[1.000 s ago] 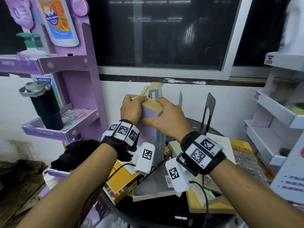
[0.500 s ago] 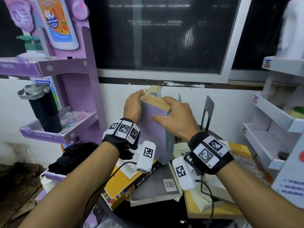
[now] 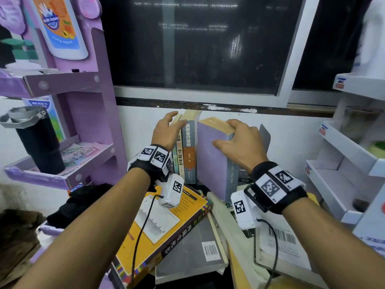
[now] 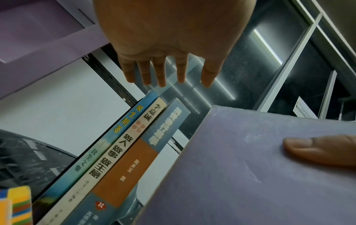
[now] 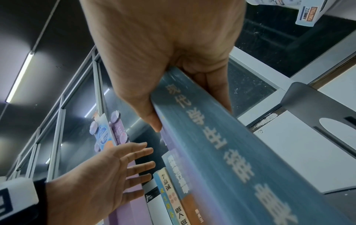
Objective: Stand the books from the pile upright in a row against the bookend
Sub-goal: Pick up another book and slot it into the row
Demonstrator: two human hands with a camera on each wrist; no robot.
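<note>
- Beneath both wrists, the pile lies flat, books not yet stood.
- Right hand grips the purple book by its top, tilted; judged best eased vertical against the upright row.
- Left hand, fingers straight, steadies that row.
- Beyond the right hand, the bookend is mostly hidden; its base contact cannot be confirmed.

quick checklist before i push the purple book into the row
1. Right hand grips the purple book: ok.
2. Left hand open, steadying the standing books: ok.
3. Purple book upright: not ok, tilted.
4. Purple book flush against the standing books: not ok, gap at its top.
5. Bookend on the purple book's right: ok.
6. Purple book's bottom edge seated on the table: cannot tell.
</note>
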